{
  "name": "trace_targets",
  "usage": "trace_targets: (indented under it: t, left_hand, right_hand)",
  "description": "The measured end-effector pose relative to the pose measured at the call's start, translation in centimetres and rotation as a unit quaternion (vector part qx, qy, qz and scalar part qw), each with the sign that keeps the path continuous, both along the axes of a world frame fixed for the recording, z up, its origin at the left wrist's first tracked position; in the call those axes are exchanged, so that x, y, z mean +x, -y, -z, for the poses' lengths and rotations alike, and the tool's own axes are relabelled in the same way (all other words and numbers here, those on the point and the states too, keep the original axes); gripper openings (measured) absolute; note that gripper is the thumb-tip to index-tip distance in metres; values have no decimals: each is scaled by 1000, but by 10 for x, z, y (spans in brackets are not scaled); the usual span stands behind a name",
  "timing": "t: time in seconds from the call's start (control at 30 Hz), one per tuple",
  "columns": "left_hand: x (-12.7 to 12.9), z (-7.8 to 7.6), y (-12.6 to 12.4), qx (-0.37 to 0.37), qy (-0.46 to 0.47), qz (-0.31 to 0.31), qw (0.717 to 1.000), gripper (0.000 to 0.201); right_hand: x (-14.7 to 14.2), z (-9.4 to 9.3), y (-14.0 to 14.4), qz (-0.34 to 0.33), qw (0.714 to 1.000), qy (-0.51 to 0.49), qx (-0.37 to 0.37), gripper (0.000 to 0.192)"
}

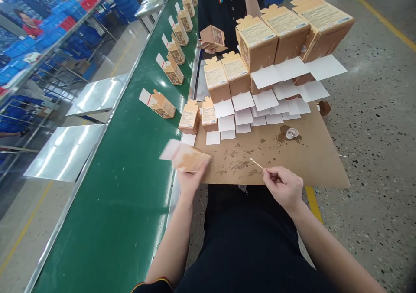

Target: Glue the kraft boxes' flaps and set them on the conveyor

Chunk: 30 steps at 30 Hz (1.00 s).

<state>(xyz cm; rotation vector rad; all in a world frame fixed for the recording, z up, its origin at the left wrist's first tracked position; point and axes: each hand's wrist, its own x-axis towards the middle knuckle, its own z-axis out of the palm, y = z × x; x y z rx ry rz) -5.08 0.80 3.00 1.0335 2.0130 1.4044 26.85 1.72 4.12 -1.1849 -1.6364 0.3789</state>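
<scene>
Seven small cartons (161,105) already lie spaced out along the green conveyor belt (130,189) ahead and to the left of the hands, each on its side with a white flap sticking out, so a fair share of the work looks done. Much is left, I would judge: beyond the hands, on the brown cardboard sheet (312,154) that serves as a desk top, rows of upright kraft boxes (256,41) stand stepped up toward the far side, every one with a white flap (243,101) hanging open toward the worker. Between those rows and the right hand sits a little clear dish (291,133) ringed by dark wet stains, and more smears mark the cardboard just in front of the fingers. The left hand (191,178) is stretched forward to the near left corner of the sheet, right at the belt's edge, closed around one carton (188,157) that is blurred with motion, its white flap pointing out over the belt. The right hand (283,185) rests low near the sheet's near edge, fingers curled in a pinch on a thin wooden stick (256,163) whose pale tip points up and left toward the stains. Both forearms run out from the worker's lap, the elbows held wide apart. Across the desk, another person in a dark shirt (224,7) holds one more carton (212,38) up in front of the chest.
</scene>
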Motion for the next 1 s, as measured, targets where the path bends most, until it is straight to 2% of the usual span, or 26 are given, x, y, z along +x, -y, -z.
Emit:
trace_targets:
  t: [0.07, 0.13, 0.2, 0.27, 0.33, 0.43, 0.47, 0.5, 0.53, 0.6, 0.67, 0.73, 0.83, 0.9, 1.0]
  left_hand:
    - [-47, -12, -3, 67, -22, -87, 994, 98]
    - [-98, -22, -6, 98, -39, -139, 985, 112]
    - [-138, -25, -7, 62, -22, -159, 985, 108]
    - [-159, -20, -3, 14, 2, -162, 987, 100]
    - [-159, -10, 6, 13, -13, -194, 981, 95]
    - [-130, 7, 21, 112, -134, -301, 937, 76]
    - [-117, 11, 21, 152, -174, -305, 924, 65]
    - [-105, 13, 17, 186, -202, -283, 919, 55]
    - [-95, 11, 8, 215, -213, -245, 921, 46]
    - [-82, -1, -22, 260, -195, -184, 928, 32]
    - [-82, -25, -66, 281, -143, -183, 931, 21]
    - [-89, -51, -115, 236, -58, -171, 955, 14]
    - [-100, -76, -179, 81, 63, -84, 991, 19]
    - [-100, -78, -209, 14, 105, -42, 993, 26]
    - [-91, -67, -234, -2, 122, 4, 993, 41]
  right_hand:
    - [1, -1, -3, 1, 1000, -8, 8, 22]
    - [1, -2, -8, -6, 1000, -11, 17, 22]
    - [0, -3, -13, -15, 1000, -13, 22, 22]
    - [0, -5, -18, -19, 1000, -12, 22, 22]
    - [5, -7, -21, -8, 1000, -11, 14, 23]
    - [17, -8, -20, 29, 999, -16, 1, 24]
    - [21, -8, -18, 41, 999, -18, 0, 23]
    - [25, -8, -16, 51, 998, -21, 1, 22]
    - [27, -8, -14, 57, 998, -22, 1, 21]
    - [31, -7, -9, 59, 998, -22, -2, 19]
    - [32, -7, -6, 58, 998, -22, -9, 19]
    - [32, -7, -3, 64, 998, -22, -14, 18]
    - [33, -7, -1, 76, 997, -27, -6, 17]
    - [34, -7, 0, 78, 997, -28, 1, 18]
    - [33, -6, 0, 70, 997, -26, 5, 19]
